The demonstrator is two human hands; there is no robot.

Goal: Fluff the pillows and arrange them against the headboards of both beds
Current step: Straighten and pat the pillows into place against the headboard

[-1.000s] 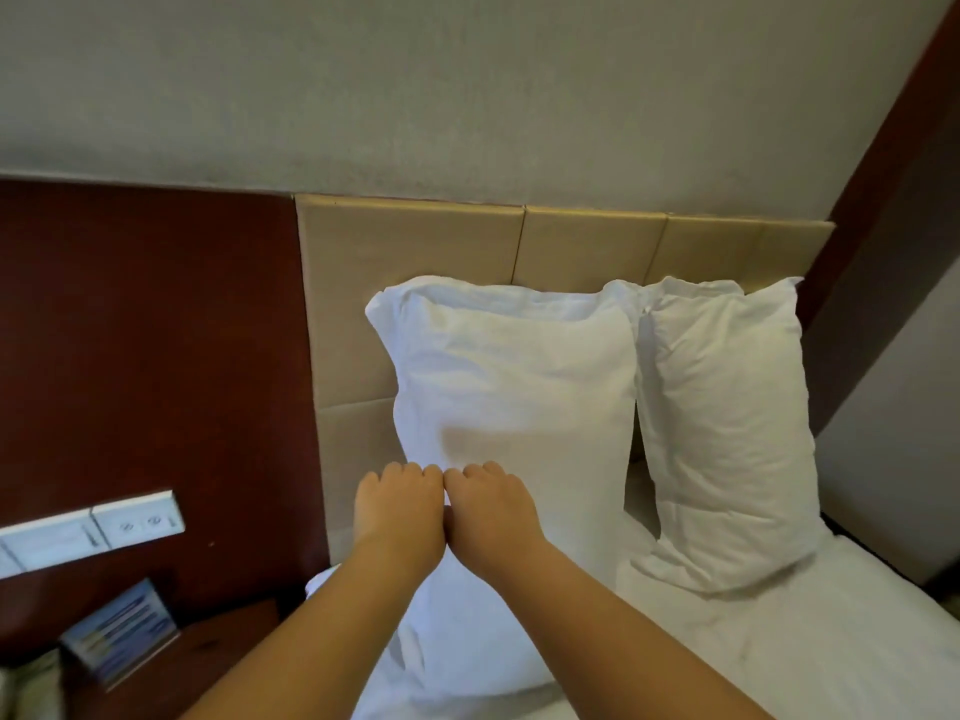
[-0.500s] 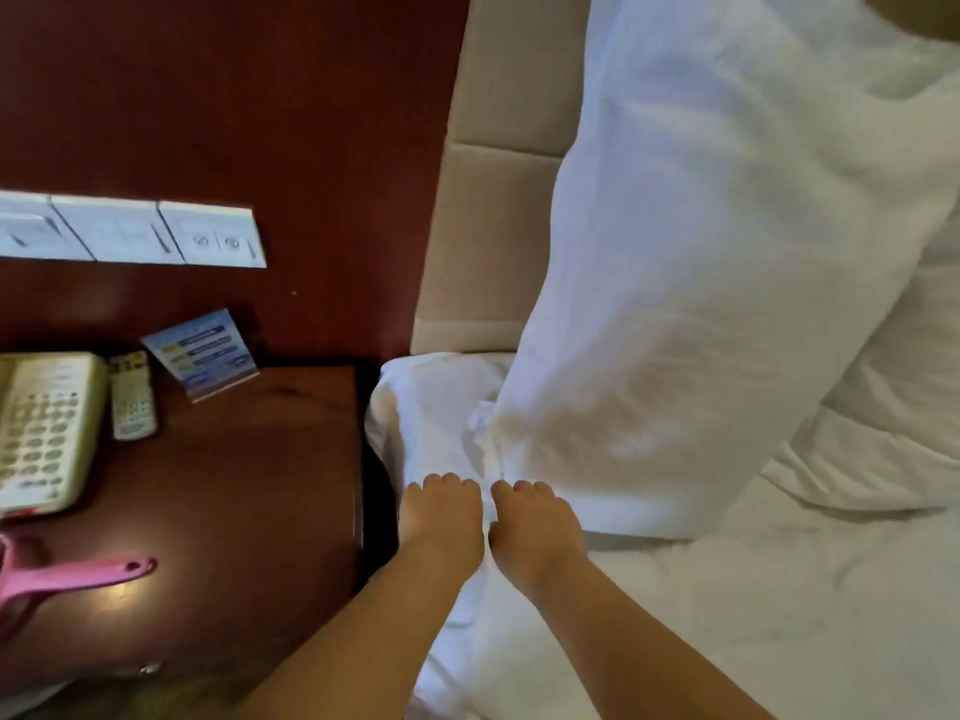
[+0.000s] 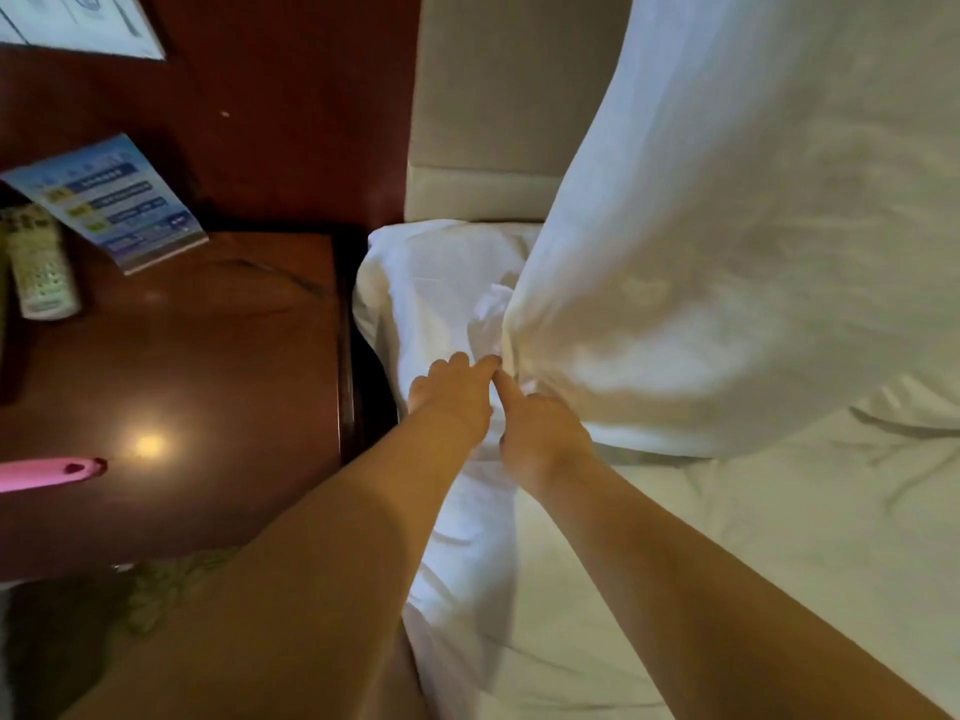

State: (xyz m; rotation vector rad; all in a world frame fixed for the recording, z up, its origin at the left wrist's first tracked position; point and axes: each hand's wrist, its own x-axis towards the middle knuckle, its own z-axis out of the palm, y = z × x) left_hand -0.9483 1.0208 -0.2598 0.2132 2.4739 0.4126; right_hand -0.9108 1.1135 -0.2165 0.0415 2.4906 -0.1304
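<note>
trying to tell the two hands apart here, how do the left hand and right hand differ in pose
The left hand lies flatter, fingers stretched toward the pillow corner. The right hand sits nearer the camera with its fingers bent, one finger pointing up to meet the left fingertips. Both are bare and touch white fabric at the pillow's lower corner.

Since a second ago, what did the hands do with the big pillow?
Both hands slid down the pillow from its middle to its lower left corner. The left hand and right hand now pinch the fabric there instead of pressing flat. The pillow still leans on the headboard.
</note>
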